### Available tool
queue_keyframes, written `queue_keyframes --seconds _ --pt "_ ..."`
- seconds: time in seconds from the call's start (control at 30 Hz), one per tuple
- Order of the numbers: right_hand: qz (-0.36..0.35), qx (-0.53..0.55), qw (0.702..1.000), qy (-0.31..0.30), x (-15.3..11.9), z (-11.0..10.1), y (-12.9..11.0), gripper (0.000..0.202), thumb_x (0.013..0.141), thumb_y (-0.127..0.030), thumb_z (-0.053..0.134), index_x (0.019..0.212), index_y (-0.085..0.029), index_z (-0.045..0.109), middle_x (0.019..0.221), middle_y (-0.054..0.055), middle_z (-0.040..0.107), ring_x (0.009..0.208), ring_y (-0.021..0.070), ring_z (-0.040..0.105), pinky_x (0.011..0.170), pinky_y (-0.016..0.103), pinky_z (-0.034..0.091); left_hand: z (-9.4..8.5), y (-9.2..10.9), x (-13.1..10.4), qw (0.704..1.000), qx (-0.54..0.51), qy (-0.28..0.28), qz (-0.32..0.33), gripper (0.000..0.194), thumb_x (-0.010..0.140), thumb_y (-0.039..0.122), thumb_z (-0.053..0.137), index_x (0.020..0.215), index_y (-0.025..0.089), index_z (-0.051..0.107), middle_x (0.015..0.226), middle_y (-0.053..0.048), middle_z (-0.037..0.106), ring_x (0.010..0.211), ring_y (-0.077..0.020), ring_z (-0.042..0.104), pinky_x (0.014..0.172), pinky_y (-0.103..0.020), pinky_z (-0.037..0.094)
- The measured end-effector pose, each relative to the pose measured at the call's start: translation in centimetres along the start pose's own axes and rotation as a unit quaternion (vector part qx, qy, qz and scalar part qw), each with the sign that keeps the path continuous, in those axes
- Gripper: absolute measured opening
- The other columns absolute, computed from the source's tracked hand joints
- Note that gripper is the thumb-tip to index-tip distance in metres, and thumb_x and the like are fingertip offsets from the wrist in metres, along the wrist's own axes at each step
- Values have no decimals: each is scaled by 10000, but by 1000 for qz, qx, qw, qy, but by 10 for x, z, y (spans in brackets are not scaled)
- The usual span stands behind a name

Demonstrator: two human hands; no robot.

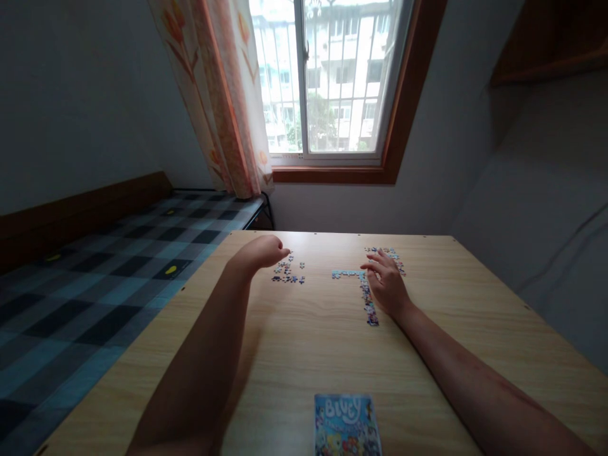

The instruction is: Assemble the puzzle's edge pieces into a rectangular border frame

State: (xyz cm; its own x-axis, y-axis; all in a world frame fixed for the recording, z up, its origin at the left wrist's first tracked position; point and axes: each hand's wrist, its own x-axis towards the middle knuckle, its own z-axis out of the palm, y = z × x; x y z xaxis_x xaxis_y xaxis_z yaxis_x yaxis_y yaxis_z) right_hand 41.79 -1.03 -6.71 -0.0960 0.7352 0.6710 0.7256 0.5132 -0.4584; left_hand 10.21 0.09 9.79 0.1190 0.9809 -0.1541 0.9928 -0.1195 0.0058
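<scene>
On the worktop (294,354), the joined puzzle strip (370,311) has the right hand (387,285), fingers loosely spread, at its corner; left of the strip, the left hand (261,252) curls near loose pieces (286,278), holding I cannot tell what.

The tabletop (294,354), at 6 o'clock from the view's centre, is smooth, wood-grained board with a satin sheen toward its far edge; on it lie a printed, smooth-faced Bluey packet (346,425) at 6 and, between 4 and 5, printed cardboard-like jigsaw pieces (371,315). Matt cloth forms the bedspread (95,297) at 8 o'clock and the printed curtain (209,82) at 11. Smooth glass fills the window pane (327,63) at 12, bordered between 1 and 2 by a wooden surround (411,95).
</scene>
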Motion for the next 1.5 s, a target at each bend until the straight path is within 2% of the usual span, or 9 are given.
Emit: queue_keyframes --seconds 0.1,0.27,0.37,0.5,0.63,0.83,1.1,1.33,1.5 --pt "4 0 1000 -2 0 -1 0 265 877 -195 486 913 -219 748 1208 92 680 1368 308 444 1153 575 316 15 -13 15 999 4 -2 -35 346 880 401 550 925 132 764 938 -126 744 831 -214 651 705 -265 436" --pt "6 5 1000 -4 2 -4 -3 265 875 -191 490 912 -218 751 1207 90 679 1367 305 446 1159 560 319 33 -27 27 992 -24 -65 -104 279 795 240 665 1036 136 760 928 -114 760 743 -178 670 709 -244 476" --pt "4 1 1000 -2 2 -4 -3 267 877 -189 489 915 -221 751 1213 84 676 1376 297 436 1164 550 319 41 -27 32 991 -34 -80 -104 334 752 190 697 1077 140 754 974 -119 762 725 -175 681 698 -242 494" --pt "8 -6 1000 -1 2 -3 -1 267 874 -183 491 911 -219 753 1223 82 673 1381 290 430 1172 544 312 49 -26 37 991 -28 -90 -95 294 711 159 700 992 127 777 895 -119 766 731 -194 685 695 -248 500" --pt "11 -5 1000 -2 2 -3 -1 266 873 -181 495 914 -219 755 1239 80 668 1384 292 429 1173 547 313 54 -31 41 993 -21 -68 -97 343 709 140 677 1037 144 777 945 -115 769 787 -191 692 706 -226 489" --pt "6 -5 1000 3 2 -4 -2 261 875 -189 497 905 -207 756 1220 93 676 1377 303 434 1172 553 314 57 -36 44 993 -4 -48 -105 388 689 151 679 1056 215 788 1002 -88 775 864 -192 702 723 -204 485" --pt "5 -7 1000 6 2 -2 -2 265 876 -188 495 902 -213 757 1219 94 676 1372 310 438 1162 562 322 49 -16 36 989 67 -49 -120 254 672 319 760 910 246 806 996 -98 770 951 -249 691 755 -246 512" --pt "9 -3 1000 8 2 -2 -3 262 873 -185 494 895 -219 753 1213 92 676 1372 313 435 1156 567 325 50 -16 36 989 79 -50 -117 302 649 215 731 941 237 804 1087 -115 753 950 -252 692 753 -260 522" --pt "9 -3 1000 4 2 -1 -2 265 878 -187 491 900 -219 753 1209 93 678 1370 315 438 1154 569 326 50 -20 36 990 72 -39 -117 300 682 253 703 965 228 801 1066 -125 756 948 -250 691 754 -258 521"
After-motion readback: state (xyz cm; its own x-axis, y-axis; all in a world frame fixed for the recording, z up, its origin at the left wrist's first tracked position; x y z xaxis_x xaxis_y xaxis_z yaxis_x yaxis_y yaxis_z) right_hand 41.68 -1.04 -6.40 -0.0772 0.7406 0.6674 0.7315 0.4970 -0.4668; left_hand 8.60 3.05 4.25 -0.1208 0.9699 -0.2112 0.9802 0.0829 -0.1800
